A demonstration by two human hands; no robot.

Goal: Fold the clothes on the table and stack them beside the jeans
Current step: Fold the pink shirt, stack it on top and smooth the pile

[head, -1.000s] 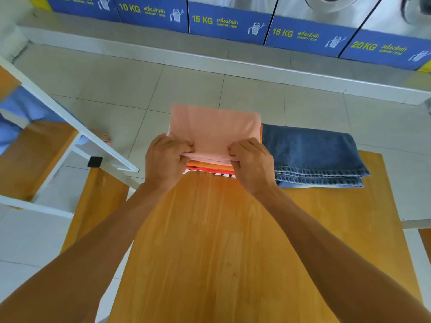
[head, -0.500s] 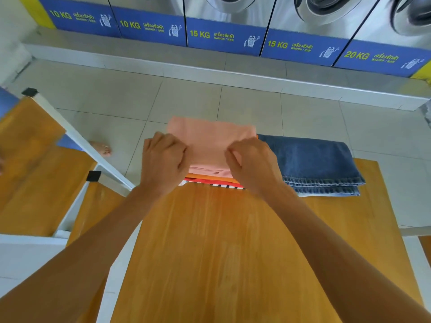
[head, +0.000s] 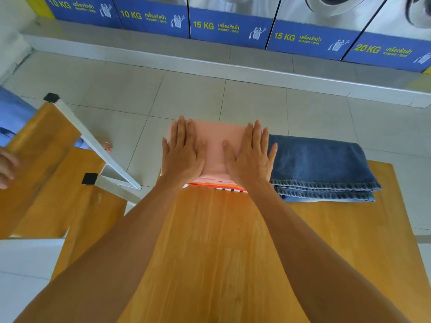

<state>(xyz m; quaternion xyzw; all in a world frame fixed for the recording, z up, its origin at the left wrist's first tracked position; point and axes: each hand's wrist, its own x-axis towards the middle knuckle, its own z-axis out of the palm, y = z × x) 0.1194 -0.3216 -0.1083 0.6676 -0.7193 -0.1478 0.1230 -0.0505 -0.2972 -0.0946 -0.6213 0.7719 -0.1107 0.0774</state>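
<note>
Clothes for this task look close to finished, judging by the wooden bench (head: 233, 264): its near stretch, on the viewer's side of the stack, carries no loose garment, only the two forearms reaching across it. Farther along, at the bench's far edge, a folded stack sits just left of the jeans (head: 321, 166), touching or nearly touching them. At the stack's near edge, thin layers show under the top piece: an orange garment (head: 210, 184) and below it a red, white and black striped garment (head: 229, 189). On top lies a folded peach-pink shirt (head: 214, 148). The left hand (head: 183, 151) and the right hand (head: 250, 155) both lie flat on it, fingers straight and slightly spread, palms pressing down, the right hand's outer fingers reaching the jeans' edge. This reads as the smoothing of the last fold. What is left, as far as can be seen, is lifting the hands away; whether more clothes wait outside the view cannot be told. Beyond the bench lie floor tiles and a row of washing machines (head: 228, 26).
</note>
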